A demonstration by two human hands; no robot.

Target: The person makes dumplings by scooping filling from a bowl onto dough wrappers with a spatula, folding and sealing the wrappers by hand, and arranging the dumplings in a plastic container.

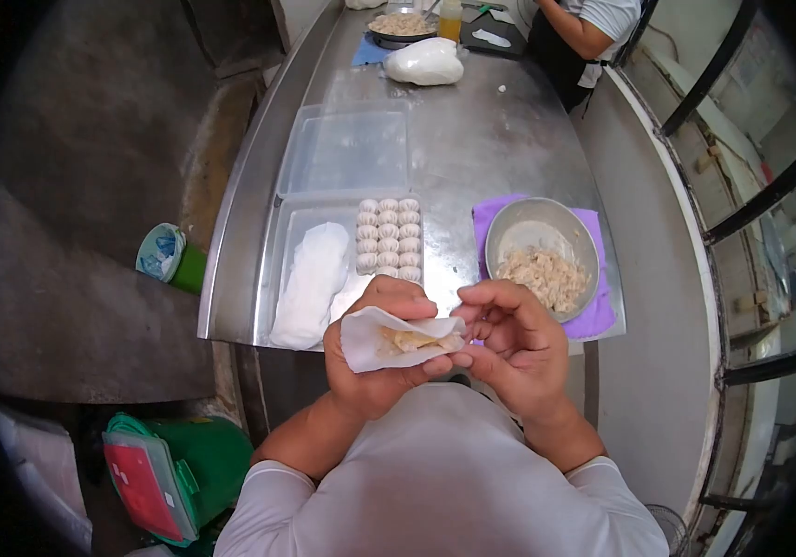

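Note:
A round white dumpling wrapper (358,342) lies folded partway around pale filling (409,341) in front of my chest. My left hand (361,381) cups it from below and the left, with its fingers curled round it. At the wrapper's right end, my right hand (521,348) pinches the edge between thumb and fingertips. Beyond my left hand, pleated dumplings (388,232) sit in rows in a clear plastic container (291,223), beside a white cloth bundle (313,278). Past my right hand stands a metal bowl (535,212) with more filling (547,277).
The bowl rests on a purple cloth (593,320). A clear lid (347,148) lies behind the container. Farther back are a white bag (424,61), a pan of filling (402,25) and a yellow bottle (449,20). A co-worker (593,28) stands at the far right.

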